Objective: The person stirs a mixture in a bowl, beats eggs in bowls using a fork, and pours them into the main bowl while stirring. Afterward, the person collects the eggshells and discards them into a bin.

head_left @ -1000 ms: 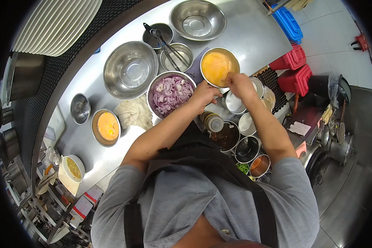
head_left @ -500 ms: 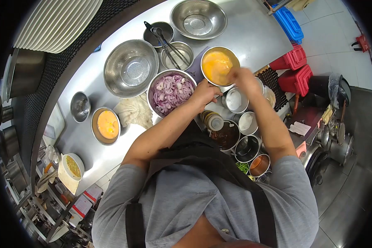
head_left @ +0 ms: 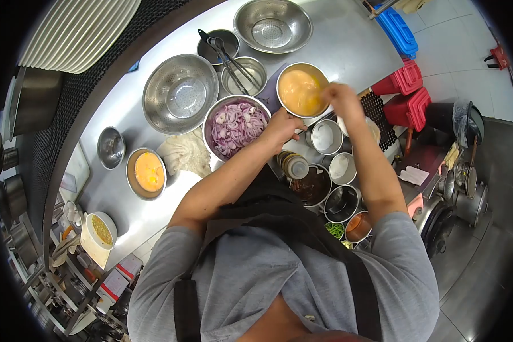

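Observation:
A steel bowl [head_left: 280, 102] of yellow-orange, egg-like liquid [head_left: 299, 91] stands on the counter. My left hand [head_left: 283, 125] is closed at its near rim, thumb and fingers pinching the edge. Over the bowl's right edge is my right hand [head_left: 343, 101], slightly blurred, with its fingers curled together. Whatever it may hold, dipping into the liquid, I cannot make out. Left of my left hand, a steel bowl of sliced purple onions [head_left: 236, 126] sits beneath my forearm's far side. Small steel containers [head_left: 325, 137] stand just below my right hand.
Perforated steel bowls [head_left: 179, 94] and tongs [head_left: 233, 62] lie farther back. A second bowl of orange egg-like liquid [head_left: 148, 174] and a cloth [head_left: 183, 154] are at left. A bottle [head_left: 294, 166] and sauce pots [head_left: 342, 204] crowd my front right. Red bins [head_left: 409, 117] stand beyond.
My right hand has shifted slightly up and to the right over the bowl's edge. The liquid's surface has swirled into a different pattern. My left hand stays at the rim.

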Available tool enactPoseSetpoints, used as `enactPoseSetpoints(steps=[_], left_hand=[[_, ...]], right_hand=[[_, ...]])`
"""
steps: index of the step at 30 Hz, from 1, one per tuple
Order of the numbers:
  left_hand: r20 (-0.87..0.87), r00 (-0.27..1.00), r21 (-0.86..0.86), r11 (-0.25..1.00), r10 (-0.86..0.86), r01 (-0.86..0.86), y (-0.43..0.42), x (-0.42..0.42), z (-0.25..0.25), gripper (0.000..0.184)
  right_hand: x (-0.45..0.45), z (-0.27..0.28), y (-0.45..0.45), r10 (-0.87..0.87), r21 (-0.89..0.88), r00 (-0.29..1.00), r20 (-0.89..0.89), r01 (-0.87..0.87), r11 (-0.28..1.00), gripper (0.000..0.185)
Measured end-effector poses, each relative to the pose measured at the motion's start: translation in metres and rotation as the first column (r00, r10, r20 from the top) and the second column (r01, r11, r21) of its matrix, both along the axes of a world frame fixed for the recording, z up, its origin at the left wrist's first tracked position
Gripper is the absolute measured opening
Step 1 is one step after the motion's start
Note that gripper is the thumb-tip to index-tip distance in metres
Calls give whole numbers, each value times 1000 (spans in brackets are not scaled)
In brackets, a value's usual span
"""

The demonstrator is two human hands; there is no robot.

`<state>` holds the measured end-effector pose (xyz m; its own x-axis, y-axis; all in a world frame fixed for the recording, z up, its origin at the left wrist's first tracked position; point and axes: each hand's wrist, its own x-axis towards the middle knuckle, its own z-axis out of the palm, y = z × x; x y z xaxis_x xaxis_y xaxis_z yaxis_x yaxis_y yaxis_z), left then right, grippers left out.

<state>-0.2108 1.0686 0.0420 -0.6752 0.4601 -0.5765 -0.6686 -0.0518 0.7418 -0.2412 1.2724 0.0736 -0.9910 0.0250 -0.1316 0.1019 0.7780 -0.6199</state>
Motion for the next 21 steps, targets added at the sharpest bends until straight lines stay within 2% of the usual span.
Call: enactPoseSetpoints(steps=[1,2,3,4,5,6,8,9,10,12,14,16,17,18,20,21], left_hand=[[10,1000,6,1000,-1,1,-1,-2,2,41],[25,1000,12,1000,-2,2,-1,-2,4,41],[33,999,15,1000,12,-13,0,-2,1,41],[31,999,18,1000,12,-13,2,-4,-3,41],[23,1000,15,1000,10,-11,3,-4,-7,40],[17,1000,8,1000,4,-4,2,-3,-9,40],[11,1000,5,1000,-4,4,0,-3,-4,40],[6,1000,3,1000,-11,11,0,-3,-1,39],[3,1000,4,1000,-13,13,0,-4,-1,39],[18,1000,-4,1000,16,-16,2,-3,-1,39],[5,1000,-11,1000,5,-5,0,0,0,39],[-16,1000,-14,1000,0,0,0,0,3,39],[2,1000,-4,1000,7,-7,0,-1,4,39],[18,1000,6,1000,17,-17,0,-3,4,39],[4,1000,10,1000,12,-12,1,-3,-5,39],[-14,1000,14,1000,2,-2,1,-2,-4,38]], right_hand=[[-5,9,4,-155,155,988,21,150,977,12],[1,1,-1,-153,153,988,20,148,977,12],[10,-14,-9,45,280,999,8,-46,959,12],[14,-14,-21,242,403,970,22,-230,886,11],[13,-9,-25,238,366,963,124,-267,891,14],[9,-5,-16,235,363,964,128,-266,893,14],[-8,-2,9,-105,258,994,-1,102,961,12],[-3,-4,0,-75,408,994,76,38,912,12],[2,-3,-11,-77,408,994,73,41,912,12],[14,-3,-27,253,389,957,141,-289,875,14],[-2,-5,-10,206,326,971,118,-234,916,15],[-12,-2,-6,-7,458,1000,-12,12,889,11],[-9,-10,-19,3,602,999,42,-28,798,12],[-7,-7,-20,3,602,999,38,-26,798,12],[0,-3,-22,254,413,952,170,-303,859,14],[-9,0,-8,194,312,960,201,-251,916,14]])
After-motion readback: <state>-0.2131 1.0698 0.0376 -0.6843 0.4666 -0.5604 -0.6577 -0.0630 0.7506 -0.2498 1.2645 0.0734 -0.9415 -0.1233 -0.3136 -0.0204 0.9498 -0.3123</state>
